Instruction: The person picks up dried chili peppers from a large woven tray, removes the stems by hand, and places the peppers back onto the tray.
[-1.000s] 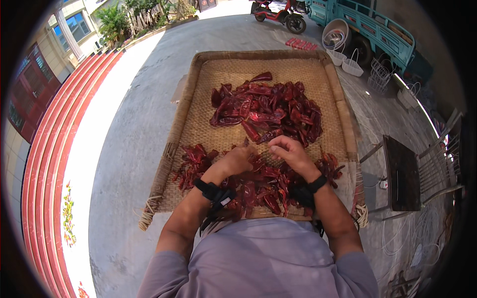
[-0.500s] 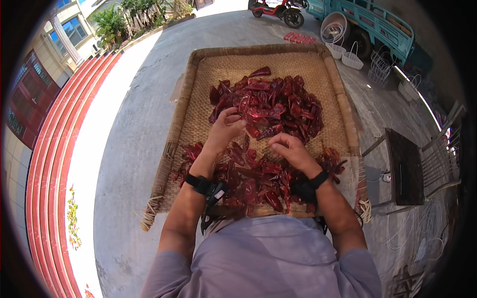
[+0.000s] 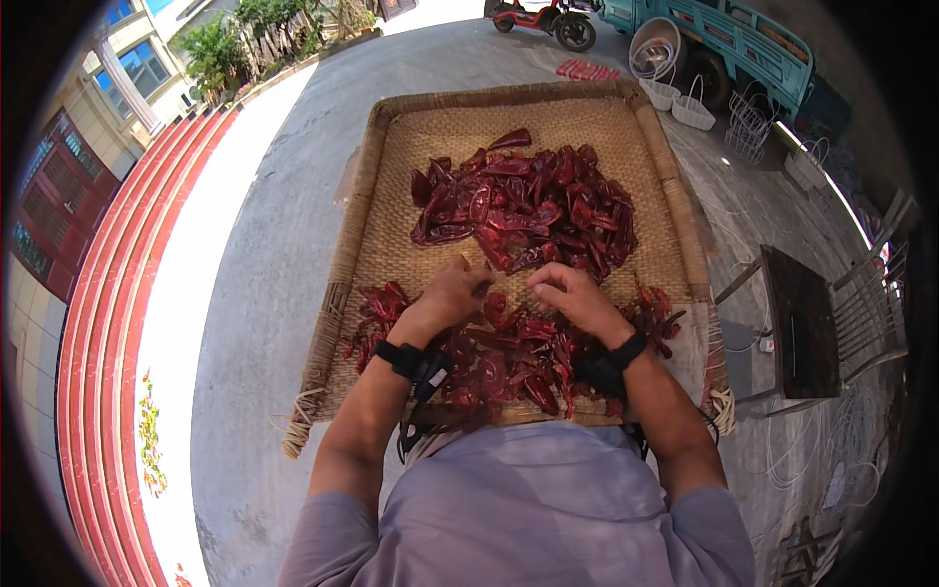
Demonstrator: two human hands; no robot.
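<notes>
Dried red chili peppers lie on a woven bamboo tray point(image 3: 401, 132) before me. A far heap of chili peppers point(image 3: 528, 201) looks mostly whole; a nearer spread of chili peppers point(image 3: 494, 377) looks flatter and more broken. My left hand point(image 3: 453, 296) is over the gap between them, its fingers curled toward the thumb beside a red chili piece point(image 3: 496, 307). What is in its grip does not show. My right hand point(image 3: 577, 298) hovers a little to the right, thumb and fingers pinched together, and anything between them is too small to make out.
To the right of the tray stands a dark wooden chair point(image 3: 800, 323). White baskets point(image 3: 693, 112) and a turquoise cargo vehicle point(image 3: 753, 49) are at the far right, near a red scooter point(image 3: 548, 20). Red steps point(image 3: 108, 323) run along the left.
My left hand has come back toward me from the far heap's edge, and its fingers have curled in. The right hand stays almost where it was.
</notes>
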